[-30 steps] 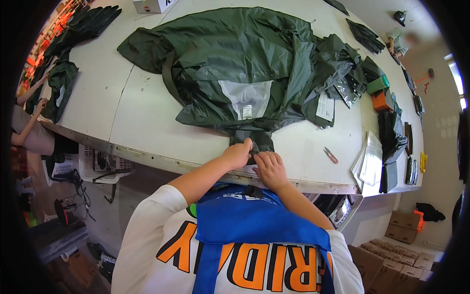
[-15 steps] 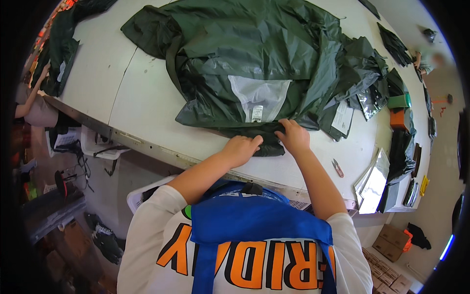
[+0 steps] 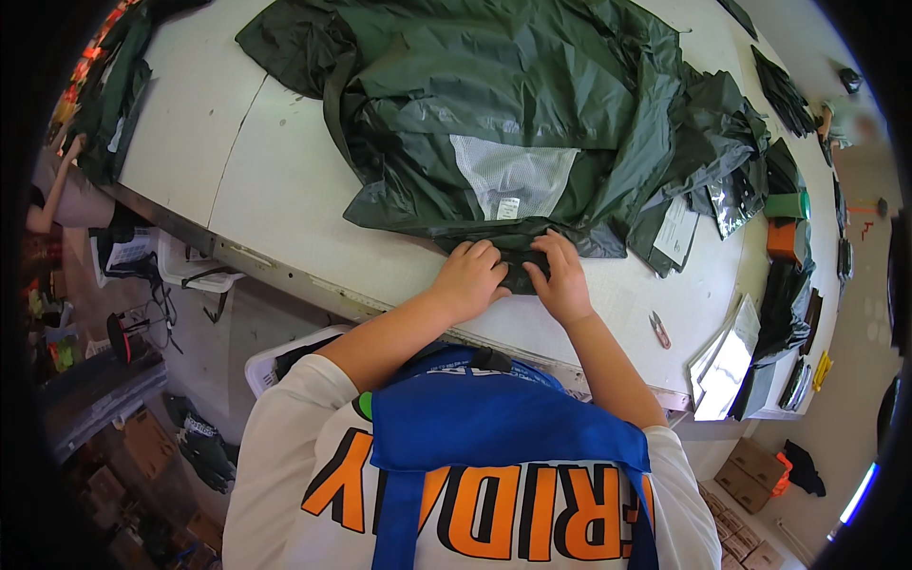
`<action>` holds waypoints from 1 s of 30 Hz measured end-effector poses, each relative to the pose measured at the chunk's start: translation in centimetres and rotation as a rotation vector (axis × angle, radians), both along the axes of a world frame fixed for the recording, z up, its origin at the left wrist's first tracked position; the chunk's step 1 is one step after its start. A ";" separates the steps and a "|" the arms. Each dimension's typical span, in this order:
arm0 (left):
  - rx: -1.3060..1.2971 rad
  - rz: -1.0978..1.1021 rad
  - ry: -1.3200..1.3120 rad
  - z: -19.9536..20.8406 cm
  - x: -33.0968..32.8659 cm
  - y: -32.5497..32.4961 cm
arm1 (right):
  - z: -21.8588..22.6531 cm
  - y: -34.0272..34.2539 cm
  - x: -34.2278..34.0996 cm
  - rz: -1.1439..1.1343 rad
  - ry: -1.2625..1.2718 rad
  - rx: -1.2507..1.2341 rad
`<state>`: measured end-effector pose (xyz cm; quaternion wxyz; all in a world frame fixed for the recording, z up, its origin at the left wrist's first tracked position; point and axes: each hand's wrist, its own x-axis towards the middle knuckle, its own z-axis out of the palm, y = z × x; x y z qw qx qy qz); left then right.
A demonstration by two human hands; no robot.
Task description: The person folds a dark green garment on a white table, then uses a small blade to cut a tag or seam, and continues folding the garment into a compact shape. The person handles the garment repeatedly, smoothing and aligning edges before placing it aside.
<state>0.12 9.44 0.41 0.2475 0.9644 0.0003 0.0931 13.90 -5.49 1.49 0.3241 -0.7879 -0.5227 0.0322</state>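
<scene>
A dark green rain jacket [image 3: 513,85] lies spread and wrinkled over the table in front of me. A white mesh panel [image 3: 513,174] with a small label shows in its near middle. My left hand [image 3: 469,281] pinches the dark fabric at the jacket's near edge, fingers bent over it. Close to its right, my right hand [image 3: 567,280] grips the same strip between thumb and fingers. Between the two hands a short piece of the dark strip shows; the fabric under my fingers is hidden.
Red-handled thread snips [image 3: 659,330] lie right of my right hand. Clear plastic sheets [image 3: 727,361] sit near the table's right corner, with a paper sheet [image 3: 675,231] and folded dark garments [image 3: 788,304] farther up. At far left, another person's hand [image 3: 74,147] touches a dark garment.
My left hand has moved slightly away from me, with its fingers now over the strip. The strip's near flap has drawn up, and less of it hangs between my hands.
</scene>
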 end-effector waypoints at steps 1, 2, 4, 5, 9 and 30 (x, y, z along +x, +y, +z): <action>-0.015 -0.004 0.027 -0.3 0.1 0.1 | -0.1 0.1 0.4 -0.062 0.010 -0.035; 0.001 -0.009 0.063 -0.3 0.4 0.3 | 0.1 0.3 0.9 -0.128 0.019 -0.069; 0.034 -0.018 0.134 -0.1 1.1 0.6 | 0.7 1.2 1.1 -0.301 0.065 -0.100; 0.022 -0.005 0.142 0.2 1.6 0.7 | 0.6 1.3 1.5 -0.277 0.027 -0.151; 0.101 0.051 0.102 0.6 2.5 0.1 | 0.2 1.4 3.1 -0.217 -0.109 -0.299; -0.084 0.067 0.298 0.2 3.7 1.0 | 1.0 -0.5 0.2 -0.037 -0.086 -0.140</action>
